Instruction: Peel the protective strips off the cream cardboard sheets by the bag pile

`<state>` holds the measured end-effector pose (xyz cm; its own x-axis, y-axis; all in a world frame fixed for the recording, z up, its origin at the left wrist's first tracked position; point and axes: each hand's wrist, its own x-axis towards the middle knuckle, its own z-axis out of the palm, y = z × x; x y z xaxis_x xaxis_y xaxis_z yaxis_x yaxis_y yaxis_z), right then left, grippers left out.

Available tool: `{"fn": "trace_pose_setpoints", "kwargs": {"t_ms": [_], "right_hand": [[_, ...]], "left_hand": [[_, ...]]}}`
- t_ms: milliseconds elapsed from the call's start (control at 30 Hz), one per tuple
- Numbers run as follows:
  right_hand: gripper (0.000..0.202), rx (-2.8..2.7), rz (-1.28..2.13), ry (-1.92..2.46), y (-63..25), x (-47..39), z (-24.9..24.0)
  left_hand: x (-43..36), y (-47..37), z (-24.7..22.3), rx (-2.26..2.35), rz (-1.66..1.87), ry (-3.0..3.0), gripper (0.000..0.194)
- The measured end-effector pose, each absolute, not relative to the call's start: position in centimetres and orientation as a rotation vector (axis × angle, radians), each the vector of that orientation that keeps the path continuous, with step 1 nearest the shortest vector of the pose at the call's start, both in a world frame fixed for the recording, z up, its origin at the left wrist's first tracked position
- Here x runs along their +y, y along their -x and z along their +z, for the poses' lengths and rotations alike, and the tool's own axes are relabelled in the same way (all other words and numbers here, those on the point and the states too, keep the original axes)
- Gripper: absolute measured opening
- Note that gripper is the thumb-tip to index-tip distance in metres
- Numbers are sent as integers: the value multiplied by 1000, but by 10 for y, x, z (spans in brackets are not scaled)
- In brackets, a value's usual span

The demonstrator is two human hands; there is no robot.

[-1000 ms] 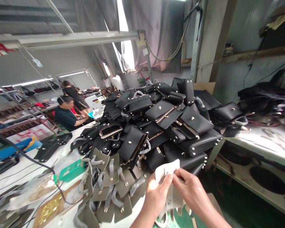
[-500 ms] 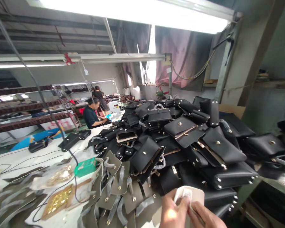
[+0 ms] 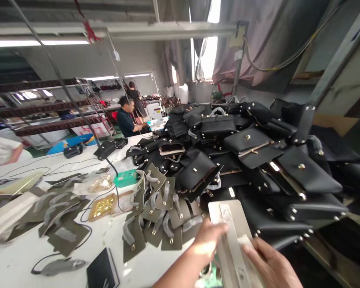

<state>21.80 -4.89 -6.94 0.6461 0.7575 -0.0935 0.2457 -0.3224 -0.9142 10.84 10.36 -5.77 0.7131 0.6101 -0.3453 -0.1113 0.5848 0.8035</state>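
Both my hands hold a beige bag flap (image 3: 243, 214) at the lower middle, its pale inner side facing up. A whitish strip (image 3: 232, 244) runs lengthwise along it. My left hand (image 3: 208, 240) grips the flap's left edge, thumb pressed on the strip near the top. On the right side, my right hand (image 3: 271, 262) is closed on the flap's edge, its thumb against a small white piece (image 3: 245, 241). Beyond and left of my hands lie several olive-grey bag flaps (image 3: 133, 240) with plastic-wrapped handles and metal clasps. The right fingertips are partly hidden behind the flap.
Black handbags (image 3: 255, 148) pile high ahead and to the right. On the white table (image 3: 144, 270) are a green box (image 3: 126, 178), a tray of gold hardware (image 3: 103, 206), a grey handheld tool (image 3: 60, 266) and a black notebook (image 3: 103, 270). A seated person (image 3: 127, 118) works farther back.
The view has tipped down, showing more of the table and my forearm. The flap now appears higher and at greater length, with its strip exposed; my hands are farther apart.
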Motion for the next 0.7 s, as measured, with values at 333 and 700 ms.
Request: {"fn": "trace_pose_setpoints", "kwargs": {"t_ms": [333,700], "right_hand": [[50,-577,827,1708,-201,-52,-100],[49,-338,793,1676,-201,-41,-97]], "left_hand": [[98,-72,-109,747,231,-1108,50],[104,-52,-130,686,-87,-1134,60]]}}
